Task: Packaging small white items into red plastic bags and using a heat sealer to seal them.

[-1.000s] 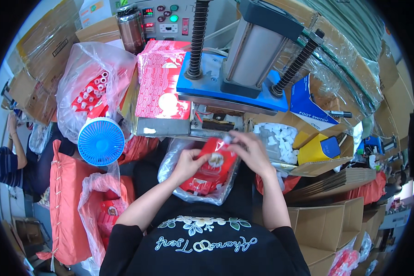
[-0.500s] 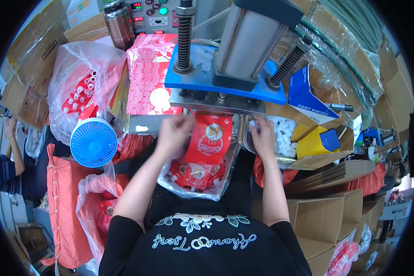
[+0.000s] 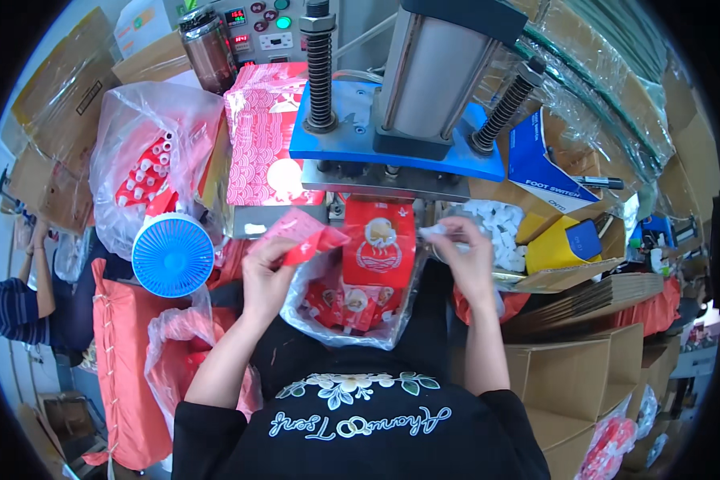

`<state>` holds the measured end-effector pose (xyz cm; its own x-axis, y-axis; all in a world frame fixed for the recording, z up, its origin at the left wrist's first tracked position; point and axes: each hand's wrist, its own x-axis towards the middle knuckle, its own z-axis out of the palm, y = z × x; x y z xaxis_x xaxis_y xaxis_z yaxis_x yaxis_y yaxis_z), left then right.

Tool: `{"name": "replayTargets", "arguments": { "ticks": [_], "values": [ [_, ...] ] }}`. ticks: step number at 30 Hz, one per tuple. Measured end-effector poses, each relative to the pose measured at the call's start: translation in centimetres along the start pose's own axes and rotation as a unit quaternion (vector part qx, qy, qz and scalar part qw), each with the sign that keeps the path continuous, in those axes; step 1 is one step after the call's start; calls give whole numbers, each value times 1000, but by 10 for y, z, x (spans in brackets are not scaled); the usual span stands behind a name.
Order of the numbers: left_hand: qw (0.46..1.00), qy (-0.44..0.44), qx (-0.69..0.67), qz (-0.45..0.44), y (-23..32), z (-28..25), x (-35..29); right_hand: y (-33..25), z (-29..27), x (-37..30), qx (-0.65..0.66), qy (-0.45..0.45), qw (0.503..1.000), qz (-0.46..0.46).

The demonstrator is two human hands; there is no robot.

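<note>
My left hand pinches a red and pink pouch by its edge, tilted in front of the press. Between the fingertips of my right hand is a small white plastic piece, probably a spout. Another red printed pouch hangs from the front of the blue-plated press, midway between my hands. Under it, a plastic-lined container holds several red pouches. Loose white plastic pieces lie in a tray just beyond my right hand.
A stack of pink patterned pouches lies left of the press. A blue fan stands before a clear bag of spouted pouches. At right are a blue box, a yellow holder and open cartons.
My left hand has come back toward me and left, now with a pouch in it. My right hand has lifted a white piece from the tray. The view has shifted slightly.
</note>
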<state>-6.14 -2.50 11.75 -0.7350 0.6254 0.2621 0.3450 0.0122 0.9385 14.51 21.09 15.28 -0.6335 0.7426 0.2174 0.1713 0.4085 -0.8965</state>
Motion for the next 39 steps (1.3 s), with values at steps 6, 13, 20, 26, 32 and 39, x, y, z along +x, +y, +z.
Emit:
{"name": "replayTargets", "arguments": {
  "ticks": [6, 13, 20, 26, 32, 39],
  "values": [
    [991, -132, -8, -25, -30, 40, -43, -30, 42, -19, -36, -193, 980, -44],
    [976, -151, -67, -144, -23, 61, -25, -1, 47, -12, 51, -158, 986, -14],
    [927, -51, -243, -283, -21, 107, 29, 33, -36, -2, -223, 130, 965, -56],
    [911, -63, -285, -291, -45, 91, 45, 85, -33, 16, -353, 115, 928, 25],
    [996, -72, 20, -40, -35, 33, 84, 101, -15, 12, -329, 141, 933, -41],
    [767, 106, 506, 380, -35, -14, 26, 93, -25, 6, -158, 116, 977, -79]
  ]
}}
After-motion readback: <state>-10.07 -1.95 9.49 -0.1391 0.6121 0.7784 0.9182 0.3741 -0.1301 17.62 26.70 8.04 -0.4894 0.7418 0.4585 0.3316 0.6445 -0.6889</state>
